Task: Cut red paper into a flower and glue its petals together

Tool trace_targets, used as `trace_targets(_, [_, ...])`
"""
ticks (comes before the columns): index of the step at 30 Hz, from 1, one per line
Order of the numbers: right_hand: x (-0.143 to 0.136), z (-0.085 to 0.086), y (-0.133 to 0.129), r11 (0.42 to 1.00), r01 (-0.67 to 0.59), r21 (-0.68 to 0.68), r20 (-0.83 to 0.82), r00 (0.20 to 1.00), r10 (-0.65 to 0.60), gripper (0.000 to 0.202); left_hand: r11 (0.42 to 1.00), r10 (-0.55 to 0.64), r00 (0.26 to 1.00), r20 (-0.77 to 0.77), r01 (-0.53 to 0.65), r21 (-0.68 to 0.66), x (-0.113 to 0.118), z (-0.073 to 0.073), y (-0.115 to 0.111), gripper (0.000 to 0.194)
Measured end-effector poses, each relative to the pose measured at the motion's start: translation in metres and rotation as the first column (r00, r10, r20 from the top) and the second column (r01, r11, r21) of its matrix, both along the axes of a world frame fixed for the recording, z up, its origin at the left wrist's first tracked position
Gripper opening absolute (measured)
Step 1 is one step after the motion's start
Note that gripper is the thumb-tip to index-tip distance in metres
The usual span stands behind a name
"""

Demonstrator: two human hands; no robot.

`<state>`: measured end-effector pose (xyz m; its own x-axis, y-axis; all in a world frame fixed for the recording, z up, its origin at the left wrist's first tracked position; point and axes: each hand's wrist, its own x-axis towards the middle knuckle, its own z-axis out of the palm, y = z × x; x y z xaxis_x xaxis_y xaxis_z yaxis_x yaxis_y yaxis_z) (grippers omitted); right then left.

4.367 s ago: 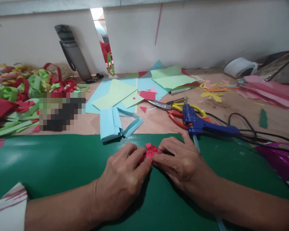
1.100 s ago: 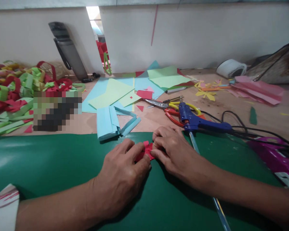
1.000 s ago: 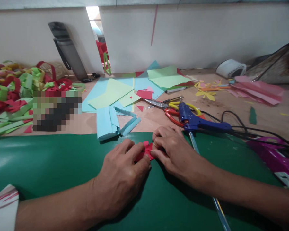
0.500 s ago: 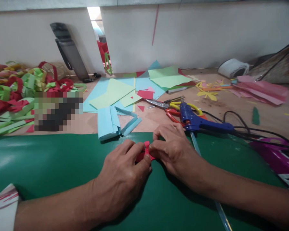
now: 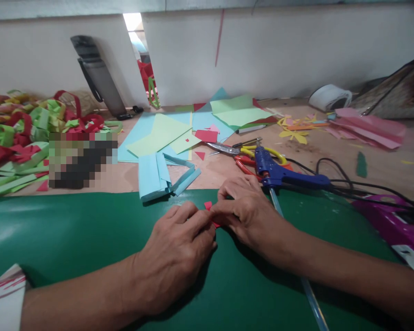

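A small red paper piece (image 5: 208,205) shows between my fingertips, low over the green mat (image 5: 89,230); most of it is covered by my fingers. My left hand (image 5: 182,248) pinches it from the left. From the right, my right hand (image 5: 244,207) pinches the same piece, its fingers meeting those of the left. Just beyond my left hand stands a light blue folded paper bag (image 5: 153,177) with a paper handle. A blue glue gun (image 5: 290,174) lies beside my right hand, its clear glue stick (image 5: 312,299) passing under my right forearm.
Scissors (image 5: 224,148), yellow-handled and red-handled tools and green and blue paper sheets (image 5: 162,133) lie behind. Colourful paper pieces (image 5: 41,124) are heaped at left near a dark bottle (image 5: 101,76). At right are black cords, a purple object (image 5: 386,220), pink paper (image 5: 369,128) and a white roll (image 5: 331,97).
My fingers have closed further over the red paper, so less of it shows. The background has shifted slightly to the left in view.
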<state>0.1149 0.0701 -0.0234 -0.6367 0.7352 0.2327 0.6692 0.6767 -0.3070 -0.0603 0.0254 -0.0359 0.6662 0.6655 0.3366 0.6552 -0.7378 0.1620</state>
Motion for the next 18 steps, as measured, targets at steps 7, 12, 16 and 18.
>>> trace_targets(7, [-0.0004,0.0040,0.0011,0.999,0.018,-0.035,0.033,0.999,-0.017,0.016,0.999,-0.016,1.000,0.016,0.016,0.037,-0.0001,-0.0013,0.0006,0.017])
trace_targets(12, [0.0001,0.0087,0.0017,0.997,0.012,-0.074,0.089,0.996,-0.005,0.015,0.999,-0.022,1.000,0.012,0.022,0.034,-0.0003,-0.0006,0.0002,0.017])
trace_targets(16, [0.0022,0.0079,0.0020,0.999,-0.003,-0.050,0.097,0.995,0.008,0.012,1.000,-0.023,1.000,0.018,0.023,0.007,-0.0005,-0.0010,-0.0004,0.017])
trace_targets(18, [0.0029,0.0074,0.0021,0.999,-0.003,-0.054,0.102,0.995,0.009,0.011,1.000,-0.026,1.000,0.018,0.026,0.001,-0.0006,-0.0016,-0.0007,0.017])
